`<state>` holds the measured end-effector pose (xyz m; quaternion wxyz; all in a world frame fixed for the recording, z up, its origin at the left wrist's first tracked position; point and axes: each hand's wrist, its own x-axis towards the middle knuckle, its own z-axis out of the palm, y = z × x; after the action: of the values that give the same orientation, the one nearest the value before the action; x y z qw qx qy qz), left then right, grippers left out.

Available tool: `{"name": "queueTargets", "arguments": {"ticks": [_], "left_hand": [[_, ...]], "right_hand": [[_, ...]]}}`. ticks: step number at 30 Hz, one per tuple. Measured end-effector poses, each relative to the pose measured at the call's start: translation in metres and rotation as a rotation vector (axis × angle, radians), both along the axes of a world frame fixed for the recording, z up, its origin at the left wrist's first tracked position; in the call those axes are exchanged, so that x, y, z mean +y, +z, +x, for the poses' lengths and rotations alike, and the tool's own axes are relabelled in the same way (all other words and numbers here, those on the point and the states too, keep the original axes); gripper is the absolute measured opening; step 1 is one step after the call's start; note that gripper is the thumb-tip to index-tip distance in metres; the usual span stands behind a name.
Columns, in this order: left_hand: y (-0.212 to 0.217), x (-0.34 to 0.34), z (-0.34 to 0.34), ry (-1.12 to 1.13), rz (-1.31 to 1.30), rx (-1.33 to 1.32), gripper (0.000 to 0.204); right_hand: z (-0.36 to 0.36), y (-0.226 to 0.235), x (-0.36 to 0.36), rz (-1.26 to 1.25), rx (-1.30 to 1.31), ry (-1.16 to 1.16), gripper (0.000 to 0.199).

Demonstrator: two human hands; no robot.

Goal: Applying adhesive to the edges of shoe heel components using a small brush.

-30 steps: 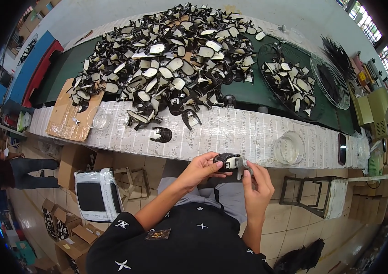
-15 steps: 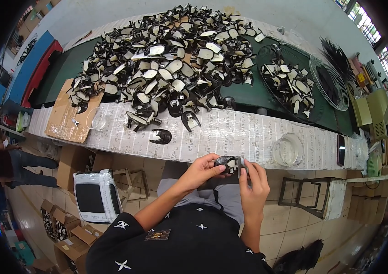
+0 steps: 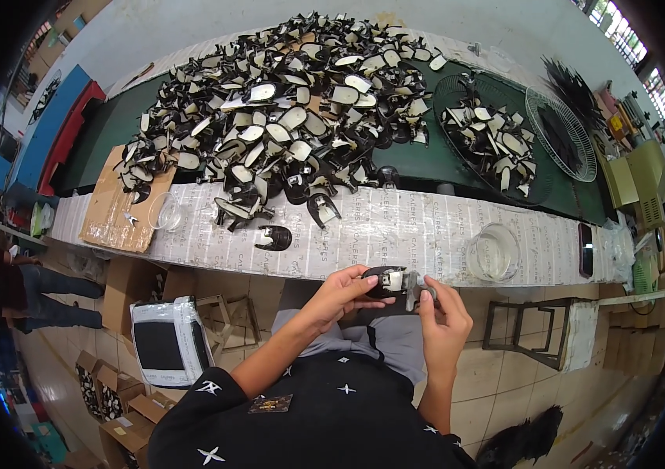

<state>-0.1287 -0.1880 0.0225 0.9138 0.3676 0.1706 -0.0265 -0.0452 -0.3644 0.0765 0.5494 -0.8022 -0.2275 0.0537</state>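
Observation:
Over the near table edge, my left hand (image 3: 344, 298) grips a black heel piece (image 3: 380, 291), apparently a shoe heel, with a pale face and a bright inner part. My right hand (image 3: 443, 316) pinches a small grey object (image 3: 418, 292) against the heel's right end; its kind is not clear. On the table beyond lies one loose heel piece (image 3: 274, 238), with another (image 3: 323, 209) behind it. A large pile of similar black pieces with cream faces (image 3: 293, 117) covers the middle and back.
A clear round bowl (image 3: 494, 252) and a phone (image 3: 585, 250) are at the table's right. A wire fan guard (image 3: 532, 195) holds more heel pieces. At left are cardboard (image 3: 117, 211) and a clear cup (image 3: 166, 213). A stool (image 3: 166, 344) stands below; a person (image 3: 51, 293) is far left.
My right hand has shifted slightly right and opened its pinch a little, and more of the grey object shows beside the heel piece. The left hand keeps its grip on the piece.

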Motion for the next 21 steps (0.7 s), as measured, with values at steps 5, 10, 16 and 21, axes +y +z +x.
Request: {"name": "queueTargets", "arguments": {"ticks": [5, 10, 16, 21], "left_hand": [[0.003, -0.001, 0.002, 0.016, -0.001, 0.011, 0.028], [-0.004, -0.004, 0.004, 0.067, -0.020, 0.018, 0.026], [0.002, -0.001, 0.005, 0.048, 0.028, 0.014, 0.032], [0.005, 0.001, 0.005, 0.035, 0.036, 0.015, 0.031]], "right_hand": [[-0.006, 0.001, 0.006, 0.058, 0.071, 0.054, 0.024], [-0.009, -0.005, 0.009, 0.088, 0.088, 0.089, 0.024], [-0.004, -0.004, 0.003, 0.033, 0.014, 0.077, 0.023], [0.000, -0.003, -0.002, -0.106, -0.232, -0.028, 0.023]]}}
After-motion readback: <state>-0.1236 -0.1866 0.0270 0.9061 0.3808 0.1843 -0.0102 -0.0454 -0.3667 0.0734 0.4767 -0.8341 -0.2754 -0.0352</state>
